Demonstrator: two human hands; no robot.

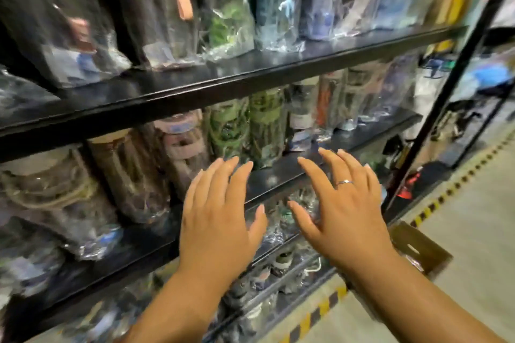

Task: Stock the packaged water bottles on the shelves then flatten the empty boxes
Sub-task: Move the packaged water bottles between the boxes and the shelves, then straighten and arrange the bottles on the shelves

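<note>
Packaged water bottles stand upright in clear plastic wrap, side by side in rows on a black shelf rack. One row fills the upper shelf, another the middle shelf, and more wrapped bottles show on the level below. The view is blurred, so the labels cannot be read.

Both hands reach out in front of the middle shelf, palms down, a little apart from each other. The left hand has its fingers straight and slightly spread, with the tips close to the bottles at the shelf's front edge; whether they touch anything cannot be told. The right hand is likewise spread and flat, holding nothing, and it wears a thin ring on one finger. Neither hand grips a bottle.

A brown cardboard box sits on the floor at the lower right, partly hidden behind the right forearm, its top open. Yellow and black striped tape runs along the floor beside the foot of the rack. A black upright post closes the rack on the right, and further cluttered shelves lie beyond it.
</note>
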